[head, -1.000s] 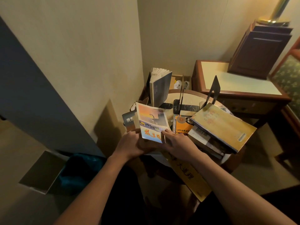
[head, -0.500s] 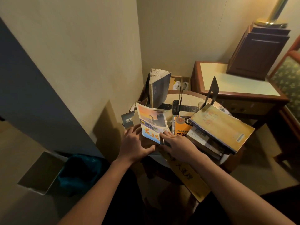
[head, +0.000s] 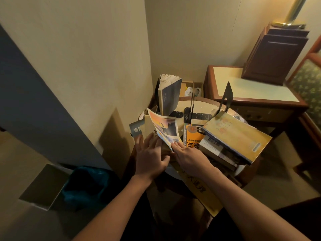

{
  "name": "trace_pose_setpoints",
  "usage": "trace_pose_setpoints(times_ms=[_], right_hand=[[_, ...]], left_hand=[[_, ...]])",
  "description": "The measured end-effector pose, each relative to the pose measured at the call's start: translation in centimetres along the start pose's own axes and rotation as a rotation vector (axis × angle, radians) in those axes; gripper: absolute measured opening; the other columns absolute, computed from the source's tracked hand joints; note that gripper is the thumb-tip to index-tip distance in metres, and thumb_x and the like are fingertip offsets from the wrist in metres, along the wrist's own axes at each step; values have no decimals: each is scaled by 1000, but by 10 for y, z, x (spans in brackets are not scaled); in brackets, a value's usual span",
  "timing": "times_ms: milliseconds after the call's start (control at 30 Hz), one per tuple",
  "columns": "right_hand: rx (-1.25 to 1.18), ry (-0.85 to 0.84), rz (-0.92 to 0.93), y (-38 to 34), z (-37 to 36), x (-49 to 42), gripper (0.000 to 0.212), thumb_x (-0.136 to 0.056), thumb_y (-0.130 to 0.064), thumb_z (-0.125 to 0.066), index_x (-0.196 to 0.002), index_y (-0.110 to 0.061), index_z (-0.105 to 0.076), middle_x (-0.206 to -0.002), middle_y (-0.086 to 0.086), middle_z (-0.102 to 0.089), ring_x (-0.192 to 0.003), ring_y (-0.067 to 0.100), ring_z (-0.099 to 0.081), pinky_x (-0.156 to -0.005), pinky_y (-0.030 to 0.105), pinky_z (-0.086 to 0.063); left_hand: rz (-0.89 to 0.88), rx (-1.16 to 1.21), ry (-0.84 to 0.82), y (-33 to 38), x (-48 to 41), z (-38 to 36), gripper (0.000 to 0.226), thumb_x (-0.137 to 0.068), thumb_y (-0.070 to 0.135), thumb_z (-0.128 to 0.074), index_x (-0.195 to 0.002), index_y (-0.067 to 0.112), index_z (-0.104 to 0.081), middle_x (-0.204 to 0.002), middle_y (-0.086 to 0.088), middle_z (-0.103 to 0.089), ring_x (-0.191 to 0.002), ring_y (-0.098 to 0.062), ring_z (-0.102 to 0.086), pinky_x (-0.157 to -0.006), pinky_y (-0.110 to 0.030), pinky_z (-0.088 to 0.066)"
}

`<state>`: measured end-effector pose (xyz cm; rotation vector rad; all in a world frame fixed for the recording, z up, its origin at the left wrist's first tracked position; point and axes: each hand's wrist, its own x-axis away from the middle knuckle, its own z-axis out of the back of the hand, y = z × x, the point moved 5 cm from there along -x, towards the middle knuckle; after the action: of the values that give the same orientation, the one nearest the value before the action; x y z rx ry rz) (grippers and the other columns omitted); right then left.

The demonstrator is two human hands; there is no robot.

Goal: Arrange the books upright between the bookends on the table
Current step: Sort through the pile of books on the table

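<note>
Now pic book (head: 164,129) tips steeper, R hand (head: 192,159) pinching, L hand (head: 151,159) opened.

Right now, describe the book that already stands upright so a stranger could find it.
Find the round table in the room's corner, then look at its far left edge. The grey book stands there alone, pages fanned on top, while the other books lie flat or lean.
</note>
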<state>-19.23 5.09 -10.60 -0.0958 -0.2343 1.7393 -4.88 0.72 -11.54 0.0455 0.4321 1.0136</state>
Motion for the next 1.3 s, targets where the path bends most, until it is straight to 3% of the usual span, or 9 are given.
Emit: trace_pose_setpoints(times_ms=[300,433,567,700,800,900,1067,1200,1300], right_hand=[[62,54,24,-1,-1,-5,57,-106,-49,-28,-150,-15,-36,-156,6,-42,-124,22,-60,-85,36,-57],[88,108,35,-4,0,0,50,-108,-35,-31,-151,-10,-35,-151,12,-47,-116,26,-65,-77,36,-58],[60,141,4,0,-8,1,42,-106,-32,-35,-141,-9,-41,-131,12,-63,-81,27,-71,-61,38,-57],[13,175,0,2,-7,3,41,-105,-28,-40,-140,-7,-43,-114,9,-68,-70,24,-67,-52,31,-41],[14,201,-22,2,-4,3,43,-105,-27,-41,-142,-5,-42,-105,10,-70,-67,24,-67,-52,33,-44],[62,214,-11,3,-4,4,42,-106,-24,-40,-142,-4,-43,-104,11,-72,-65,24,-68,-53,35,-53],[100,312,55,5,-4,8,41,-101,-17,-53,-139,-4,-49,-122,15,-69,-82,24,-74,-58,32,-57],[112,311,108,12,-17,5,72,-93,-13,-65,-155,-12,-30,-147,13,-51,-128,26,-58,-90,38,-57],[88,220,118,11,-22,0,69,-100,-27,-55,-159,-22,-19,-159,9,-36,-146,31,-35,-111,46,-43]], left_hand=[[-39,1,179,-7,11,4,33,-78,32,-80,-98,6,-74,-108,-11,-76,-112,-29,-68,-99,-51,-50],[-19,6,226,-6,6,10,45,-83,45,-65,-106,8,-74,-112,-9,-75,-115,-28,-67,-102,-50,-47],[45,31,148,-5,-1,9,73,-76,63,-55,-131,17,-62,-134,-2,-65,-127,-27,-57,-107,-50,-41],[39,25,74,-4,-3,5,89,-67,64,-70,-143,21,-52,-145,0,-56,-133,-29,-51,-111,-53,-36],[-60,-45,147,-1,-8,13,80,-69,51,-78,-140,21,-56,-144,-3,-57,-130,-35,-53,-109,-62,-35],[-229,-108,230,3,-11,25,56,-86,46,-53,-137,23,-62,-133,-6,-67,-126,-36,-57,-111,-64,-30],[-348,6,228,-14,-13,36,40,-95,27,-58,-134,33,-63,-128,-2,-69,-126,-32,-60,-108,-63,-37],[-12,160,136,-46,-8,32,51,-78,9,-83,-126,15,-68,-119,-11,-72,-116,-37,-64,-98,-55,-51],[306,316,-46,-69,4,12,59,-75,1,-82,-131,6,-64,-120,-14,-70,-113,-32,-65,-97,-38,-52]])
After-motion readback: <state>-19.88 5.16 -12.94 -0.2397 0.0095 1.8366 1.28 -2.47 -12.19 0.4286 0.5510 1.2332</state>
